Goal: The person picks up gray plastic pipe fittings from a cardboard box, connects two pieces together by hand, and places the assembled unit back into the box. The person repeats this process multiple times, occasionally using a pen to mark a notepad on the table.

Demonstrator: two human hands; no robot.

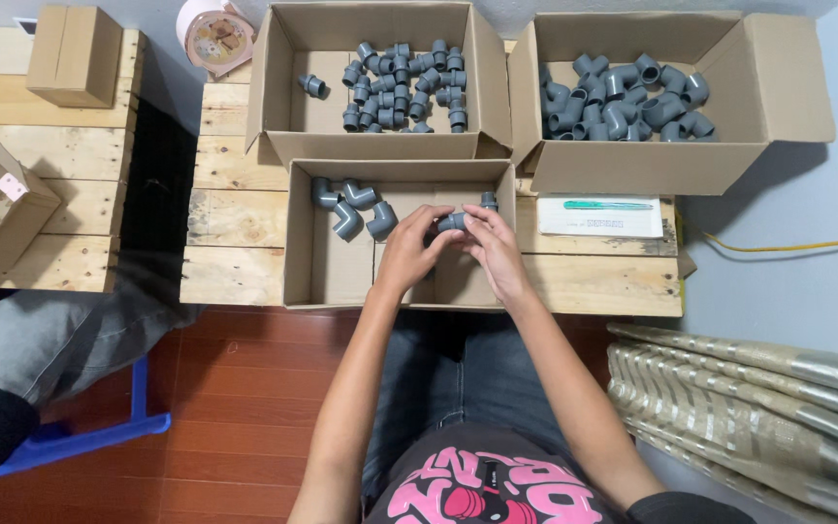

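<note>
- Head view: both hands meet over the near cardboard box (303,243) on the wooden tabletop (235,223).
- The left hand (407,250) and right hand (497,247) each have a grip clenched on the same grey pipe fitting (452,221), held between the fingertips just above the box's right half.
- Judging progress: four joined grey elbow pieces (353,206) lie in the near box's far left corner, and one small fitting (489,200) sits at its far right edge. So only a handful look done.
- Much appears left: the far left box (273,87) holds a heap of short straight fittings (402,87), roughly thirty, with one lying apart to the left.
- The far right box (758,107) holds a pile of elbows (623,97), roughly twenty; exact counts are hidden by overlap.
- Three open boxes stand in this group; a green pen (608,205) lies on a paper pad (601,217) beside the near box.
</note>
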